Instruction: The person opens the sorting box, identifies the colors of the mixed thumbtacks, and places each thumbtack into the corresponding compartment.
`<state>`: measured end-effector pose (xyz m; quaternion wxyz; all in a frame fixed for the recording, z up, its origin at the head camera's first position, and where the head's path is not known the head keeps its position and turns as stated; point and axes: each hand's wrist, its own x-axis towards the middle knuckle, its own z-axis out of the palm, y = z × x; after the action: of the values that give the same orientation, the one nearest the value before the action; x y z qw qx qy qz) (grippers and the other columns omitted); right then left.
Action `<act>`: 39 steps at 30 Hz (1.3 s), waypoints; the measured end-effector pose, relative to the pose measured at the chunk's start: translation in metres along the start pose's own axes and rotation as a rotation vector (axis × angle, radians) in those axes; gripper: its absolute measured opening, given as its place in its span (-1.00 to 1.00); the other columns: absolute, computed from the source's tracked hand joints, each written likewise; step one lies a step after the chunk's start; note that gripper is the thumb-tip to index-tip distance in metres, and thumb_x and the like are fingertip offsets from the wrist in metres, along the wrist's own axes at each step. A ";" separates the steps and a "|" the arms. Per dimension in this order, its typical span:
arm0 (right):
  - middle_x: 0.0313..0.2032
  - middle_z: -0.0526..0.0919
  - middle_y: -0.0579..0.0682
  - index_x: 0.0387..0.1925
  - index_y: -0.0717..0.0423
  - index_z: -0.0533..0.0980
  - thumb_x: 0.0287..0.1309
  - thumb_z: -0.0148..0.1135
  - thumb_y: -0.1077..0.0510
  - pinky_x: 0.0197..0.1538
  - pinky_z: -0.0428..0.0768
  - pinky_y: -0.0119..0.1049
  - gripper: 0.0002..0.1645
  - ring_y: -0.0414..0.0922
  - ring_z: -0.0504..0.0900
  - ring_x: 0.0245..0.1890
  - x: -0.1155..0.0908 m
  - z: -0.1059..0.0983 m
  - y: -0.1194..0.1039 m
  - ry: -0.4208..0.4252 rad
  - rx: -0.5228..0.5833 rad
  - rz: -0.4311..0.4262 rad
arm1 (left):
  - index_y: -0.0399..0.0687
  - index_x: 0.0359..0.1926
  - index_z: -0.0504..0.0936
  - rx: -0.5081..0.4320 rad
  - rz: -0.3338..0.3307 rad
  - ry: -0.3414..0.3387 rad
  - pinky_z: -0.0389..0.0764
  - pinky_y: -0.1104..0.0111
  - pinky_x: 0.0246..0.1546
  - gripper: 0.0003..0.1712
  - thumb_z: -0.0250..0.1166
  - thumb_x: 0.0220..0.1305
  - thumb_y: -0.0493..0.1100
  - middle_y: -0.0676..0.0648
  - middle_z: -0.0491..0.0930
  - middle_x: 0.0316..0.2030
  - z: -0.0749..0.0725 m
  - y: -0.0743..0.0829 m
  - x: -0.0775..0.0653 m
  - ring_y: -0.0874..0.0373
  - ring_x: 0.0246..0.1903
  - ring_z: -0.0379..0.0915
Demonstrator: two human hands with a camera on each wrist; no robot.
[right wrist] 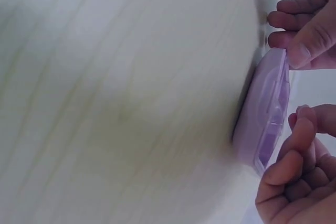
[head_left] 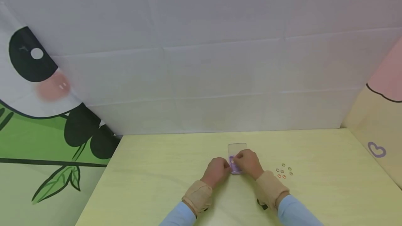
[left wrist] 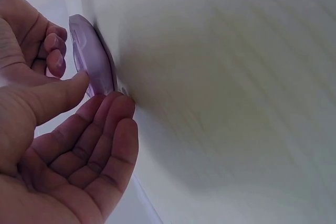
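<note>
A small purple case (head_left: pixel 236 171) lies on the table, its clear lid (head_left: pixel 237 147) folded back away from the person. My left hand (head_left: pixel 216 171) is at the case's left side. In the left wrist view its thumb meets the rim of the purple case (left wrist: pixel 97 59) and the fingers lie along the outside, pinching that end. Over the inside of the case is my right hand (head_left: pixel 248 163), fingers curled and thumb drawn to the index fingertip. The right wrist view has the right hand (right wrist: pixel 299 182) close beside the open top; I cannot tell whether its fingertips hold something small.
Several small rings (head_left: pixel 282 171), some reddish and some grey-green, lie to the right of the right hand. The pale yellow table (head_left: pixel 150 177) ends at a white cloth wall (head_left: pixel 201 114). Printed panels stand at the left and right.
</note>
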<state>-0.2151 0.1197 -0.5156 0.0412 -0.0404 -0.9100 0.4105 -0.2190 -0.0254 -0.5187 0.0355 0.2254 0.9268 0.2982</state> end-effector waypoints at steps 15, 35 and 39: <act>-0.44 0.76 0.24 -0.37 0.38 0.67 0.10 0.22 0.23 -0.50 0.51 -0.31 -0.76 -0.15 0.59 -0.57 -0.024 -0.026 0.021 0.026 0.021 0.056 | -0.35 -0.48 0.74 0.016 0.009 -0.025 0.65 0.25 -0.41 -0.81 0.31 0.11 -0.26 -0.22 0.76 -0.45 0.000 -0.005 -0.013 0.11 -0.52 0.52; -0.46 0.73 0.26 -0.22 0.42 0.64 0.22 0.13 0.13 -0.48 0.50 -0.24 -0.62 -0.08 0.58 -0.51 -0.081 -0.088 0.055 0.019 -0.031 0.126 | -0.35 -0.44 0.74 0.031 0.029 -0.055 0.66 0.21 -0.35 -0.81 0.32 0.12 -0.25 -0.22 0.77 -0.43 -0.005 -0.008 -0.034 0.07 -0.46 0.56; -0.50 0.72 0.20 -0.22 0.43 0.63 0.22 0.12 0.13 -0.50 0.51 -0.25 -0.62 -0.13 0.56 -0.54 -0.093 -0.093 0.069 0.020 -0.055 0.142 | -0.37 -0.45 0.74 0.028 0.032 -0.064 0.66 0.21 -0.36 -0.82 0.32 0.10 -0.28 -0.23 0.76 -0.44 -0.004 -0.009 -0.039 0.07 -0.47 0.56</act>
<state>-0.1099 0.2242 -0.5104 0.0199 -0.1099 -0.9153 0.3870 -0.1885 -0.0516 -0.5230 0.0569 0.2500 0.9256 0.2782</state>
